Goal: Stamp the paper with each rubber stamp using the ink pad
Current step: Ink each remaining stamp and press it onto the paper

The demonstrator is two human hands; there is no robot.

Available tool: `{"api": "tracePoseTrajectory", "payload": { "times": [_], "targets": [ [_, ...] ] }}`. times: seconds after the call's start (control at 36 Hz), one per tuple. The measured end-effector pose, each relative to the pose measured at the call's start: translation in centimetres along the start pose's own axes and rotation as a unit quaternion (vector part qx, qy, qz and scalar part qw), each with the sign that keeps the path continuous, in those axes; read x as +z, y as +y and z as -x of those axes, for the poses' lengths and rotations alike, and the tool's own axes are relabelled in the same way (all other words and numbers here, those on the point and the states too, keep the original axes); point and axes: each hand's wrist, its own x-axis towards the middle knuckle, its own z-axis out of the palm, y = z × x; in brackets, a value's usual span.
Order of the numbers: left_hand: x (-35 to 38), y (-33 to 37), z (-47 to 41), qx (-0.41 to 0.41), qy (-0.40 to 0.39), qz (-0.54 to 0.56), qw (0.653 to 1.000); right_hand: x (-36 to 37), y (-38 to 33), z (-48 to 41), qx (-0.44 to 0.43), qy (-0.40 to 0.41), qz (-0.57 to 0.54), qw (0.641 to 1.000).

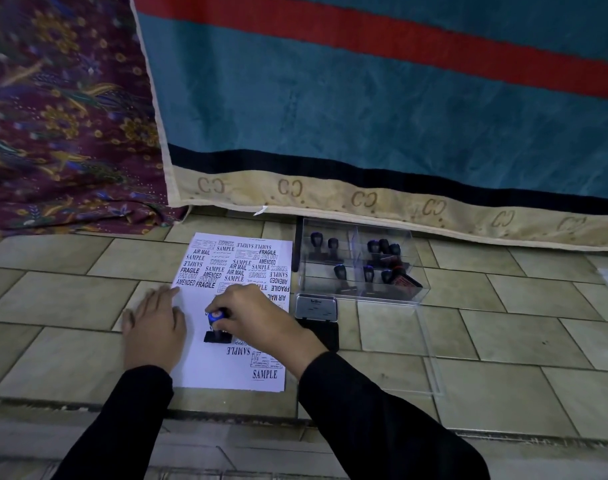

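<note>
A white paper (209, 368) lies on the tiled floor, its upper half covered in black stamped words. My right hand (257, 317) grips the blue knob of a rubber stamp (217, 332), whose black base rests on the paper's middle. My left hand (155, 327) lies flat, fingers together, on the paper's left edge. Right of the paper sits the open ink pad (325, 334), its metal lid (316, 307) raised. Behind it a clear plastic box (413, 271) holds several more stamps with dark handles.
The box's clear lid (430, 372) lies flat on the tiles to the right of the ink pad. A teal, red-striped mat hangs behind the box. Patterned maroon cloth sits at the far left. A step edge runs across the floor near me.
</note>
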Motion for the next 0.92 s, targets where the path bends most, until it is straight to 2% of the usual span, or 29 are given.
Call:
{"api": "tracePoseTrajectory", "payload": {
  "times": [0.25,0.61,0.75,0.92],
  "targets": [
    [0.0,-0.1,0.0,0.002,-0.001,-0.002,1.000,0.9,0.0,-0.1,0.014,-0.003,0.022,1.000],
    [-0.5,0.4,0.0,-0.010,-0.020,-0.023,0.999,1.6,-0.7,1.0,-0.013,0.020,0.069,0.997],
    [-0.9,0.8,-0.1,-0.018,-0.029,-0.026,0.999,1.6,-0.7,0.9,0.004,0.032,0.042,0.999],
    [-1.7,1.2,-0.5,-0.029,-0.051,-0.017,0.998,2.1,-0.1,1.5,-0.026,0.043,0.033,0.998]
  ]
}}
